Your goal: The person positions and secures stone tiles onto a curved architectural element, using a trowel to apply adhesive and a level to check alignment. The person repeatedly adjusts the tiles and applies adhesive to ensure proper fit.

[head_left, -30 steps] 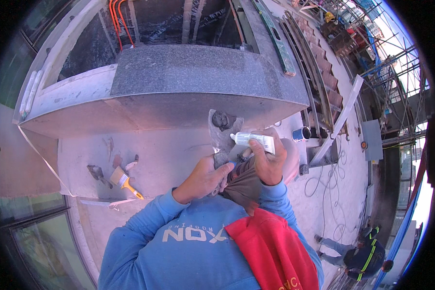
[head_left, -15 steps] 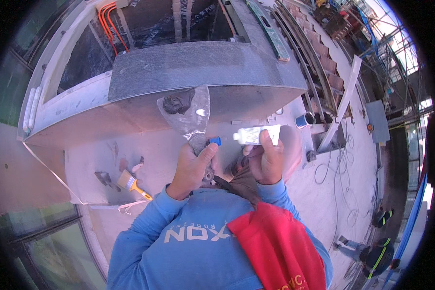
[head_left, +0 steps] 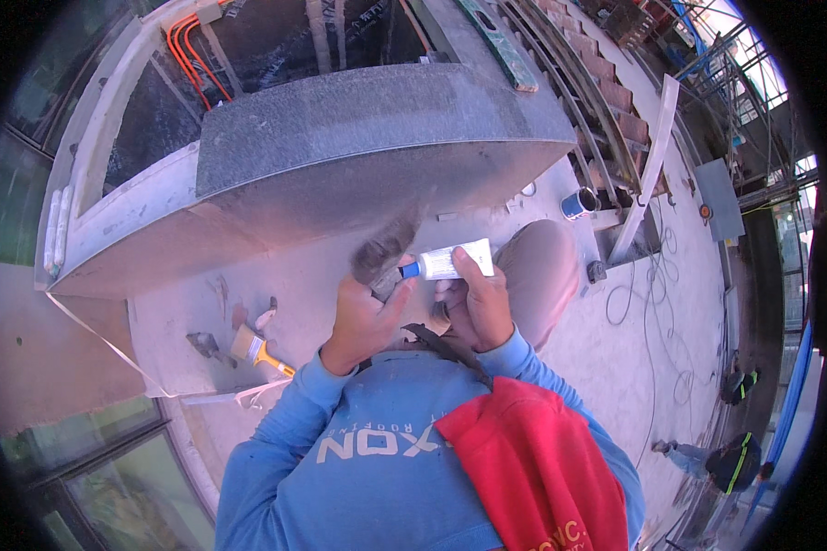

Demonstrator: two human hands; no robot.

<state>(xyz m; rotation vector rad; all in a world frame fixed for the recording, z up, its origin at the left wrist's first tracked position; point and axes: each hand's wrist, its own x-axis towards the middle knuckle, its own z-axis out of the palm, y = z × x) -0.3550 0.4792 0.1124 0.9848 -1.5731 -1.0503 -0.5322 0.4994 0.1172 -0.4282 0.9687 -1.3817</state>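
My left hand (head_left: 363,320) is closed around the handle of a putty knife (head_left: 384,252), whose blade is blurred and tilted so that its lump of dark paste does not show clearly. Between that hand's thumb and fingers sits a small blue cap (head_left: 409,270), right at the nozzle end of a white squeeze tube (head_left: 452,262). Pinching the tube near its flat end is my right hand (head_left: 483,301), thumb on top. How far the cap is seated on the nozzle cannot be made out.
A grey stone slab (head_left: 340,118) tops the ledge in front. Left on the floor lies a yellow-handled paintbrush (head_left: 262,353). To the right are a blue-and-white can (head_left: 577,203), loose cables (head_left: 648,292) and a white beam (head_left: 648,174). A green spirit level (head_left: 501,44) rests farther back. Another person (head_left: 730,464) is far right.
The tube has moved left and the blue cap now meets its nozzle. The putty knife has turned from showing its broad blade to a tilted, blurred view.
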